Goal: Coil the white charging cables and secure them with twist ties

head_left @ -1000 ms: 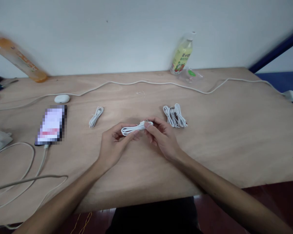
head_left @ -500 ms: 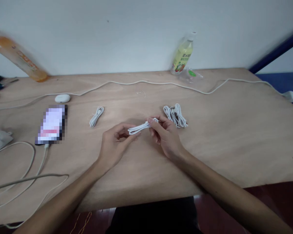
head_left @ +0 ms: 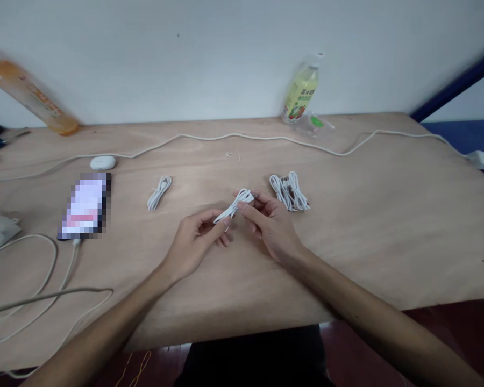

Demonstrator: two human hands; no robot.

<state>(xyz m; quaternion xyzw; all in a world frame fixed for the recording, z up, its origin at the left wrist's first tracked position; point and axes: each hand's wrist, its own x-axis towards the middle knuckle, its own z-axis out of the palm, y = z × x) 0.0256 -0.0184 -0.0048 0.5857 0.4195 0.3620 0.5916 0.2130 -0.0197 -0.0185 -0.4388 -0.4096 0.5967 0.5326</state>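
A white USB cable, folded into a narrow bundle, is held above the table between both hands. My left hand pinches its lower left end with thumb and fingers. At the upper right end, beside a metal-tipped plug, my right hand grips it, thumb on top. A single coiled white cable lies on the table to the left of my hands. Just beyond my right hand rest several coiled white cables side by side, partly hidden by that hand.
A phone with a charging cord lies left, near a white earbud case. A long white cord crosses the wooden table. Against the wall lean an orange drink bottle and a yellow-green bottle.
The held cable bundle has tilted, its right end now higher and its plug showing. My left hand has shifted slightly right and closed its fingers on the lower end.
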